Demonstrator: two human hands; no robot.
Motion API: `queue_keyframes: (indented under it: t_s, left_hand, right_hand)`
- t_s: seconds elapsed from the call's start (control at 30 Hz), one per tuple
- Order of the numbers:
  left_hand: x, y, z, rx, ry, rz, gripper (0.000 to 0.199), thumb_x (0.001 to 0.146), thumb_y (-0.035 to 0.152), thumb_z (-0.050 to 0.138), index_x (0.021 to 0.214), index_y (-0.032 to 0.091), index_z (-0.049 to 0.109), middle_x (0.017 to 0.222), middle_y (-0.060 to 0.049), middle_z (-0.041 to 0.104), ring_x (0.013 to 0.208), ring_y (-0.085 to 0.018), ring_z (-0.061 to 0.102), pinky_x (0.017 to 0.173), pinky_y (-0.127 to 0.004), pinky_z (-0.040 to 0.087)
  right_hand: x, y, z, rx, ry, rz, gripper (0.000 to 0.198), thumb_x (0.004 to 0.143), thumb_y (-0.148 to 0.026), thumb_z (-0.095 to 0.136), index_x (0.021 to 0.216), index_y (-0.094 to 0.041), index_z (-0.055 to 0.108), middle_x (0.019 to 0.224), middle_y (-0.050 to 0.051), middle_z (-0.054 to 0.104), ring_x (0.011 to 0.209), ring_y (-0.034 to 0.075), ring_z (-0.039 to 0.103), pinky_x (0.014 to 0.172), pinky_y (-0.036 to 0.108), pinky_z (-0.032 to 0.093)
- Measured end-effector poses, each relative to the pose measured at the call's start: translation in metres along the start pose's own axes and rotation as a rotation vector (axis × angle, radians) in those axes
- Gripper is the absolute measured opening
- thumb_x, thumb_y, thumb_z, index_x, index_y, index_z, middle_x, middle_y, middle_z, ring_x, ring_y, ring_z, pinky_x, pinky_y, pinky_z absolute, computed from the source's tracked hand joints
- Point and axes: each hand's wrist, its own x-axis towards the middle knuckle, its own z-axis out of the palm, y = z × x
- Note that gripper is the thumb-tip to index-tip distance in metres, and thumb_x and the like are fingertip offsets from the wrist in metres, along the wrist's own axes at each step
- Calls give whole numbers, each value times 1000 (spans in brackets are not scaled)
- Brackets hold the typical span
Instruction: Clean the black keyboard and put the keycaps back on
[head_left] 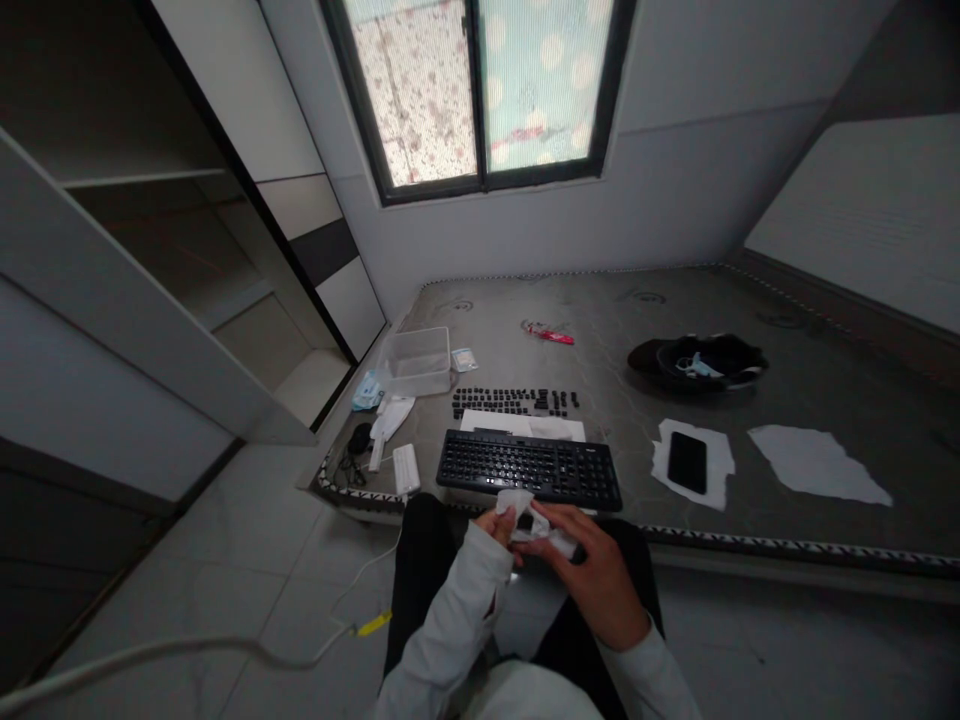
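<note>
My left hand (501, 527) is closed on a crumpled white tissue (515, 500) above my lap. My right hand (592, 565) has its fingers bent round the other side of the same white tissue. A small dark patch shows by the right fingers; what it is I cannot make out. Just beyond both hands lies a black keyboard (529, 465) near the mattress edge, on a white sheet (487, 420). Behind the sheet, rows of loose black keycaps (499, 401) are laid out.
A clear plastic box (418, 362), a white power strip (406, 469) and a black mouse (360, 438) are at the left. To the right are a phone (687, 462) on paper, another paper sheet (817, 463) and a dark bag (701, 362). A red packet (551, 335) lies farther back.
</note>
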Motion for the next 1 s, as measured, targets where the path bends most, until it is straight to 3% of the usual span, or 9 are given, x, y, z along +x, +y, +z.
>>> queue_keyframes:
  t_s: [0.1, 0.27, 0.43, 0.6, 0.73, 0.87, 1.0]
  left_hand:
    - [-3, 0, 4, 30, 6, 2, 71, 50, 73, 72, 80, 9, 77, 56, -7, 73, 36, -10, 57, 30, -17, 33]
    - [-7, 3, 3, -41, -59, -47, 63, 46, 59, 84, 84, 8, 79, 70, -13, 78, 52, -17, 68, 43, -22, 51]
    - [-9, 4, 2, 7, -62, 1, 58, 50, 57, 84, 85, 11, 80, 73, -13, 79, 58, -19, 71, 47, -21, 54]
    - [-8, -2, 4, -11, -30, -3, 67, 50, 64, 80, 84, 7, 79, 70, -14, 78, 55, -20, 70, 51, -26, 56]
    - [-4, -8, 2, 42, -70, -7, 65, 53, 66, 77, 86, 11, 79, 69, -10, 77, 54, -19, 70, 44, -22, 49]
    - [-1, -17, -4, -6, -99, 13, 60, 49, 58, 84, 88, 12, 78, 77, -9, 78, 67, -22, 72, 57, -26, 55]
    - [0, -22, -10, -49, -89, -7, 55, 40, 47, 91, 79, 11, 77, 75, -10, 78, 67, -21, 71, 60, -27, 57]
  right_hand:
    - [0, 4, 2, -12, 29, -19, 25, 78, -37, 69, 99, -24, 73, 99, 7, 70, 92, 22, 67, 84, 32, 55]
    - [-3, 2, 3, -52, 25, -57, 14, 81, -36, 66, 83, -23, 72, 89, 5, 69, 81, 20, 66, 74, 29, 54]
    - [-4, -3, 2, -33, 48, -30, 21, 85, -39, 61, 74, -23, 70, 79, 4, 69, 73, 19, 65, 69, 28, 53]
    - [-1, 0, -1, -27, 79, 26, 22, 84, -43, 62, 81, -24, 73, 86, 6, 73, 81, 21, 67, 75, 29, 53]
    - [1, 1, -2, -39, 66, 35, 25, 87, -42, 57, 90, -23, 73, 89, 6, 72, 84, 21, 66, 76, 29, 51]
    - [3, 1, -2, -19, -4, 21, 24, 89, -38, 55, 97, -22, 71, 93, 5, 71, 88, 20, 65, 78, 27, 50]
    - [3, -1, 1, -24, -39, 42, 24, 87, -42, 57, 86, -21, 71, 85, 4, 70, 82, 20, 65, 73, 26, 49]
